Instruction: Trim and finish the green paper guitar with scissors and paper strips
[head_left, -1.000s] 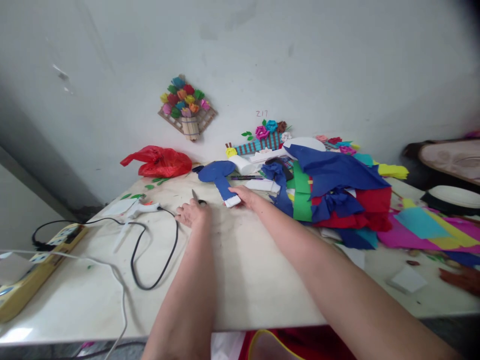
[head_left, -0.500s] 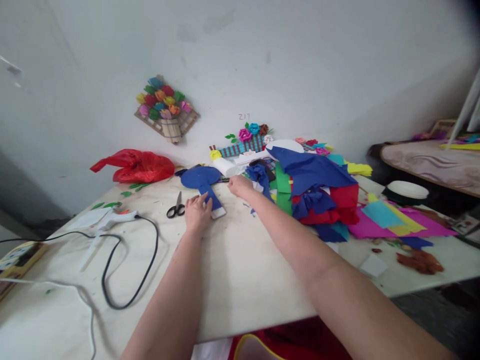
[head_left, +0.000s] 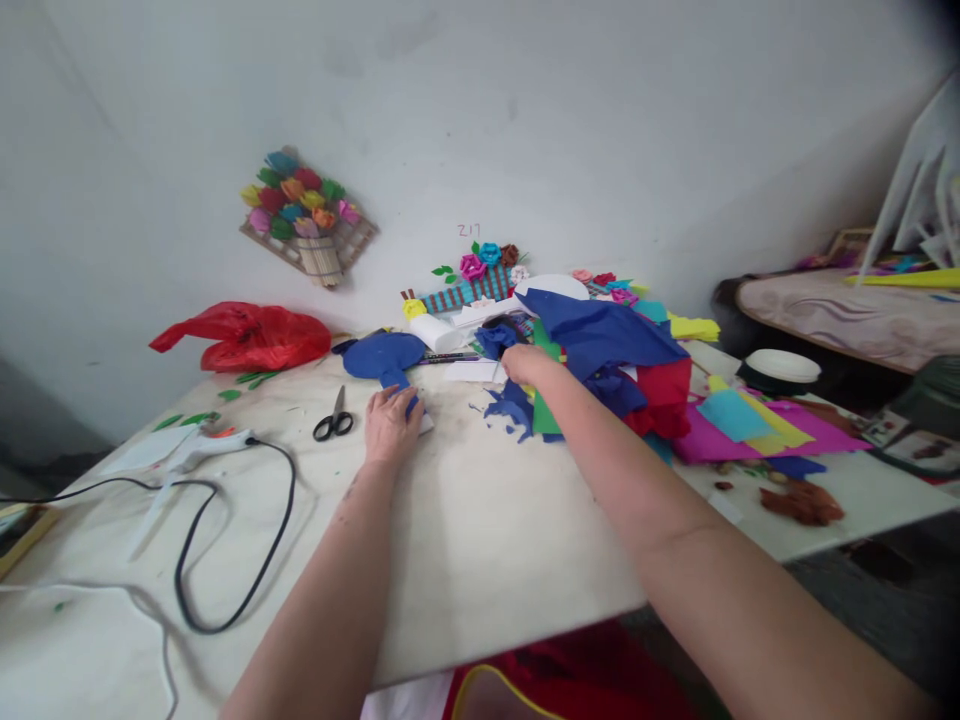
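Note:
My left hand [head_left: 391, 424] lies flat with its fingers stretched over the lower end of a blue paper cut-out [head_left: 384, 357], a round shape with a stem, on the white table [head_left: 465, 520]. Black-handled scissors [head_left: 334, 421] lie just left of that hand, apart from it. My right hand [head_left: 525, 364] reaches further back to the edge of a pile of coloured paper [head_left: 622, 370]. Its fingers are curled on something small by blue scraps [head_left: 510, 408]; I cannot make out what.
A glue gun [head_left: 202, 448] with a black cord [head_left: 225, 560] lies at the left. A red plastic bag [head_left: 240, 338] sits by the wall, under a paper-flower basket decoration [head_left: 300, 215]. Pens [head_left: 450, 357], a white roll and paper flowers crowd the back. Stacked plates [head_left: 784, 367] stand at the right.
My left hand let go of the scissors and moved right onto the blue cut-out. My right hand left the cut-out's stem and moved right to the paper pile. The view swung right.

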